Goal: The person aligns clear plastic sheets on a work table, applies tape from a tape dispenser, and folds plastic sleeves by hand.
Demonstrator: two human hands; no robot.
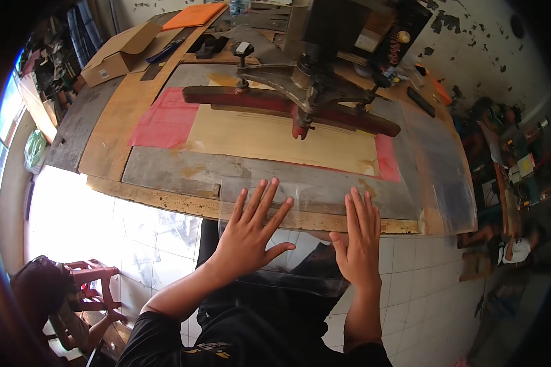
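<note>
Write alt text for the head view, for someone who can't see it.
A person's left hand and right hand, open and palms down, lie over a clear plastic sheet at the near edge of a worn worktable. Beyond them, a metal frame with a dark red bar spans a pale yellow panel on pink sheeting.

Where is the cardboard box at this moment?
In the head view, the cardboard box sits at the upper left, on the left side of the table, just left of the flat orange sheet and beyond the left hand.

Two foreground hands (249,232) (358,254), one cardboard box (105,66), one press (303,76).
</note>
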